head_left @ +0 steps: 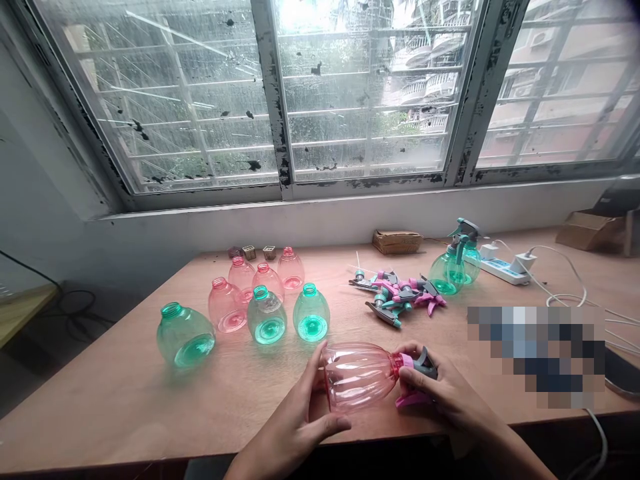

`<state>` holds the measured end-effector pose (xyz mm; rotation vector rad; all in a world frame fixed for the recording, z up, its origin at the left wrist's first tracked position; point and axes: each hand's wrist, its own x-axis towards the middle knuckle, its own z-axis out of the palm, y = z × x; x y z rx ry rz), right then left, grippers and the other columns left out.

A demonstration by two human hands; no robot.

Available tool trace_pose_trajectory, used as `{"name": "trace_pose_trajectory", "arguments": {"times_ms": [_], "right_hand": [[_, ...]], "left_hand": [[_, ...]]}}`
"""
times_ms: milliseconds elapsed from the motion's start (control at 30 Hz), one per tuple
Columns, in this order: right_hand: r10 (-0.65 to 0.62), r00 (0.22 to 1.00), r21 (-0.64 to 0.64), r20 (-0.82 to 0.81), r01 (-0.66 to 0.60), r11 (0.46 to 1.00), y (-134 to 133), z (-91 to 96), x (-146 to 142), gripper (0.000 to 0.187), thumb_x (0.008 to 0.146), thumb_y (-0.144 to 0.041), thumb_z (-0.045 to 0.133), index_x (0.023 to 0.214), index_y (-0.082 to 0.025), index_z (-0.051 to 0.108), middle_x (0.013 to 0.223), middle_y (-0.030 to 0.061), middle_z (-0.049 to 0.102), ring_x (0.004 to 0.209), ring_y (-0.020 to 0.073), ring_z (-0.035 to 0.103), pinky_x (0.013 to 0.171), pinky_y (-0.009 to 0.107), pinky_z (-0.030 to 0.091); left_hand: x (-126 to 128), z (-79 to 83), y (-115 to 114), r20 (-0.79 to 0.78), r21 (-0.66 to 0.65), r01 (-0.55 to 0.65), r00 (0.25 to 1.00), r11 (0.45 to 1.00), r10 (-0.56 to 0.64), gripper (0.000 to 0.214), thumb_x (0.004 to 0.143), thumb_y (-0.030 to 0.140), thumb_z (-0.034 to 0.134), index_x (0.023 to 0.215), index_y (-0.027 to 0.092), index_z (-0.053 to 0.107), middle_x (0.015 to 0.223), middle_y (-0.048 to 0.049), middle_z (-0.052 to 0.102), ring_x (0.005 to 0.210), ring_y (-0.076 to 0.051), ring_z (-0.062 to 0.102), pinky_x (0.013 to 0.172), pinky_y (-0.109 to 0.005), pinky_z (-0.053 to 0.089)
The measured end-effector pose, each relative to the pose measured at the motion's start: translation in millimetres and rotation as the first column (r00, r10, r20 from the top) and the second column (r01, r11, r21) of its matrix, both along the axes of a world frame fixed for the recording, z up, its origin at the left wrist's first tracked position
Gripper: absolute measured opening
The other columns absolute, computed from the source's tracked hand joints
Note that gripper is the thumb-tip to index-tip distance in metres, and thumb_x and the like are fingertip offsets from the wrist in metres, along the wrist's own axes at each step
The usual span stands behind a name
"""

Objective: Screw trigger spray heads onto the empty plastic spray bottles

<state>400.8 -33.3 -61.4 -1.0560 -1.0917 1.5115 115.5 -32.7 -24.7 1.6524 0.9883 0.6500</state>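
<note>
Low in the centre of the frame, your left hand (300, 417) wraps its curled fingers round the base of a clear pink bottle (357, 375), ribbed, empty and lying on its side on the wooden table (125, 400). Your right hand (440, 393) closes its fingers on the grey-and-pink spray head (417, 373) seated at the bottle's neck. Left of centre stand empty, round, open-necked containers: three green bottles (185, 335) in front, four upright pink bottles (226, 305) behind. Right of centre lies a loose heap of trigger heads (397, 293); beyond it two capped green sprayers (450, 267) stand beside a white power strip (505, 269).
</note>
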Motion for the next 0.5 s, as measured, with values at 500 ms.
{"name": "trace_pose_trajectory", "arguments": {"times_ms": [500], "right_hand": [[0.028, 0.999, 0.052, -0.018, -0.027, 0.998, 3, -13.8, 5, 0.039, 0.084, -0.039, 0.083, 0.113, -0.023, 0.061, 0.085, -0.0024, 0.07, 0.074, 0.0196, 0.07, 0.076, 0.04, 0.064]], "left_hand": [[-1, -4.7, 1, 0.04, -0.029, 0.017, 0.999, 0.999, -0.016, 0.099, 0.089, 0.038, 0.071, 0.163, 0.021, 0.008, 0.156, -0.0125, 0.044, 0.153, -0.032, 0.024, 0.125, -0.042, 0.023]]}}
